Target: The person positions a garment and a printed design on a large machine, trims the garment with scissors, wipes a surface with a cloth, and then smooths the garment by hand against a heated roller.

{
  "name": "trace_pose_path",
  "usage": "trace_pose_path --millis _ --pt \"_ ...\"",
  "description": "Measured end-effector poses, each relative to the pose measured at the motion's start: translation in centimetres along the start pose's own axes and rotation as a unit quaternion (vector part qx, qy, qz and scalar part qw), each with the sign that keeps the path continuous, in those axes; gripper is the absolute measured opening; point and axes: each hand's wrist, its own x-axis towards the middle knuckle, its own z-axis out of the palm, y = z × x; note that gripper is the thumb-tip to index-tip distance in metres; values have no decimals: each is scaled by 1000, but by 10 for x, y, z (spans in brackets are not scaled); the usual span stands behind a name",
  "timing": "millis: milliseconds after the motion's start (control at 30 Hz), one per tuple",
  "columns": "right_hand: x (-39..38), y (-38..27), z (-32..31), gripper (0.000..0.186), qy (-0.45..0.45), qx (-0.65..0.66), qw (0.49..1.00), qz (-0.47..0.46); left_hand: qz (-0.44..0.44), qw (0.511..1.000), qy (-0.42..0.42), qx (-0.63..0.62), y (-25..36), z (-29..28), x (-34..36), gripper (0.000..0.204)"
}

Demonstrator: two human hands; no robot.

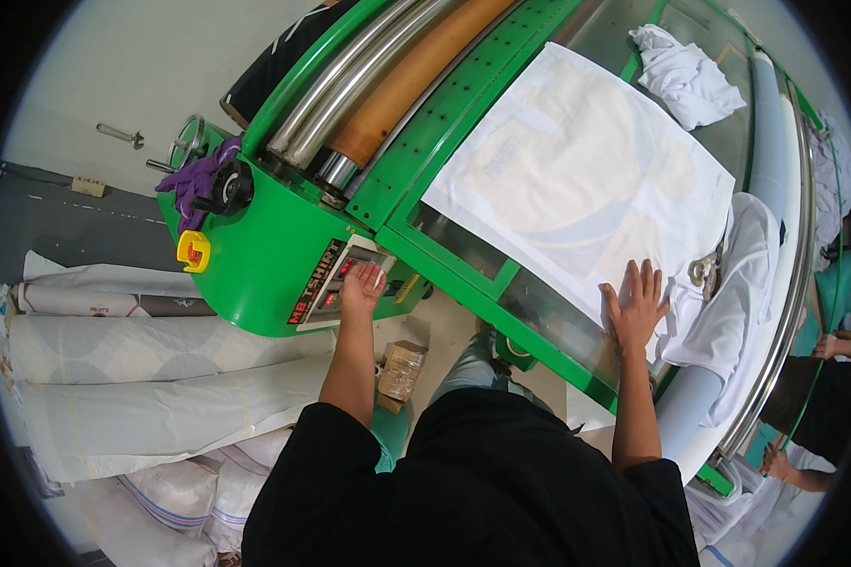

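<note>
Pale rolls (170, 350) lie on the left, beside a green roller machine (246, 293), in the head view. On its table a white sheet (624, 113) is laid mostly flat, apart from the orange roller (397, 85), with faint shapes showing through. The right hand (637, 307) rests on the sheet's near edge, fingers spread wide, gripping nothing. The left hand (361, 286) is at the control panel (329, 300); I cannot tell its finger spacing or whether it presses. Spreading looks largely done; the crumpled cloth (687, 77) far right and draped cloth (742, 255) nearer remain unspread.
</note>
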Motion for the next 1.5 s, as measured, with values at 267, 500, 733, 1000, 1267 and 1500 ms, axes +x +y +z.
trace_pose_path --millis 267,500,733,1000,1267,1500 --pt "-1 2 2 78 4 8 1000 -1 -11 1000 -13 4 1 1 -7 34" --pt "0 3 4 80 -2 1 1000 2 -2 1000 -7 4 0 -1 -8 35" --pt "0 -1 -1 80 -10 7 1000 7 5 1000 -11 -2 0 -10 1 29" --pt "0 1 1 81 -12 6 1000 6 -11 1000 -10 8 2 -7 -2 34" --pt "0 1 1 81 -10 4 1000 3 -13 1000 -14 4 0 -11 0 40" --pt "-1 0 1 81 -5 0 1000 2 -9 1000 -15 -4 -1 -10 -2 42"
